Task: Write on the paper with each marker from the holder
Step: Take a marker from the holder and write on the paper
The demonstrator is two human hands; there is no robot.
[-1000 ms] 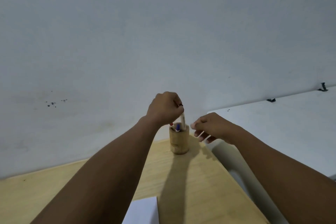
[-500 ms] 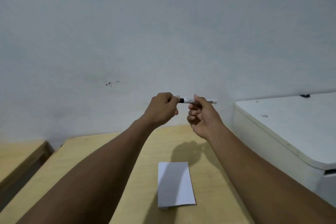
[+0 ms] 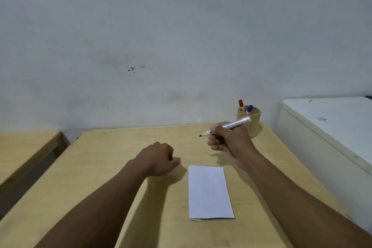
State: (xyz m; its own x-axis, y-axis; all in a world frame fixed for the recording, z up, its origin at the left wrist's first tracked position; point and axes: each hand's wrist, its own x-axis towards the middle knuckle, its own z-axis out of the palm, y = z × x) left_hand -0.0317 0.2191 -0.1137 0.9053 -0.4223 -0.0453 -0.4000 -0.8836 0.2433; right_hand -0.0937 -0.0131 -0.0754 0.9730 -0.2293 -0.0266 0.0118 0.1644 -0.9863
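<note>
A white sheet of paper [image 3: 209,191] lies flat on the wooden table [image 3: 120,147]. My right hand [image 3: 231,141] hovers above and behind the sheet, gripping an uncapped white marker [image 3: 235,124] whose black tip points left. My left hand [image 3: 159,159] rests as a fist on the table just left of the sheet, with a dark bit of the marker's cap showing between its fingers. At the table's back right stands the round wooden holder [image 3: 254,125], with a red-capped marker [image 3: 240,103] and a blue-capped marker [image 3: 249,108] upright in it.
A white cabinet-like unit [image 3: 332,119] stands close against the table's right edge. A second wooden table [image 3: 24,147] sits to the left across a narrow gap. A pale wall runs right behind the table.
The cap came off the marker. My left hand dropped to the table with it, while my right hand turned the marker tip-left over the paper. The view tilted down.
</note>
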